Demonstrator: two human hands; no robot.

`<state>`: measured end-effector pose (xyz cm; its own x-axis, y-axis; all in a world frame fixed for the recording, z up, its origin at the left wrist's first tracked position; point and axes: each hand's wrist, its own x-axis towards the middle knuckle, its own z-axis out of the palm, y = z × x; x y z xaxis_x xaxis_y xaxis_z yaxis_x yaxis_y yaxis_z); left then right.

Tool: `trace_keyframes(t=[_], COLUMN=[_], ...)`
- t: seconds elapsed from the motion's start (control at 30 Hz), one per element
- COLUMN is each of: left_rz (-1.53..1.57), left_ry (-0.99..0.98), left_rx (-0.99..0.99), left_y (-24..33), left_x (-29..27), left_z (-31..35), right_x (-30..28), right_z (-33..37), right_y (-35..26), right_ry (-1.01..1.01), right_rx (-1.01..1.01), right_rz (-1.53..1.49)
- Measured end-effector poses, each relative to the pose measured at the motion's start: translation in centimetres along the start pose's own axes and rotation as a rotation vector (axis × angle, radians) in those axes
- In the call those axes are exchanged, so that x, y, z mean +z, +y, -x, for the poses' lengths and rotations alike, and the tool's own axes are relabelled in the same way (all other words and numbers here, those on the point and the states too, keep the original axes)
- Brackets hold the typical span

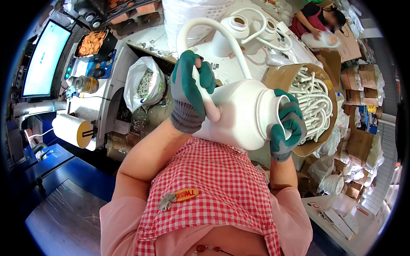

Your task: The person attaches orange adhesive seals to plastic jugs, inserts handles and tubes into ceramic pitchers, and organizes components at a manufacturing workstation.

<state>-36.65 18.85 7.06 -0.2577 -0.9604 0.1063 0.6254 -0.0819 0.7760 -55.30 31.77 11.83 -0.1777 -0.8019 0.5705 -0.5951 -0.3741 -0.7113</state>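
A large white plastic jug lies tilted in front of me, its open mouth to the right. From its far side a white curved tube handle arches up and back. My left hand, in a green and grey glove, is closed round this handle; the handle's near end touches the jug's near wall. My right hand, gloved alike, grips the rim of the jug's neck with fingers at the mouth. A cardboard box beside my right hand holds many similar white handles.
White jugs with handles stand on the far table, near a white sack. A white bag of small parts sits left. A monitor and machine stand further left. Another person handles a white item at the far right.
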Motion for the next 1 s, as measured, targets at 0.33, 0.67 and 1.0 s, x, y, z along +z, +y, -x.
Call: trace_keyframes(t=[0.33, 0.67, 1.0], left_rz=[0.092, -0.902, 0.772], left_ry=[0.179, -0.351, -0.168], left_rx=[-0.239, 0.543, -0.326], left_y=[3.8, 3.3, 5.9], left_x=[-2.7, -2.5, -11.7], left_z=[-0.4, -1.8, 1.5], right_x=[3.5, 2.1, 10.8], right_z=[-2.3, -1.9, -6.0], right_y=[-7.9, -4.8, 3.0], right_ry=[-0.214, -0.331, -0.226], right_rx=[0.351, 0.014, 0.652], right_rz=[0.04, -0.053, -0.757])
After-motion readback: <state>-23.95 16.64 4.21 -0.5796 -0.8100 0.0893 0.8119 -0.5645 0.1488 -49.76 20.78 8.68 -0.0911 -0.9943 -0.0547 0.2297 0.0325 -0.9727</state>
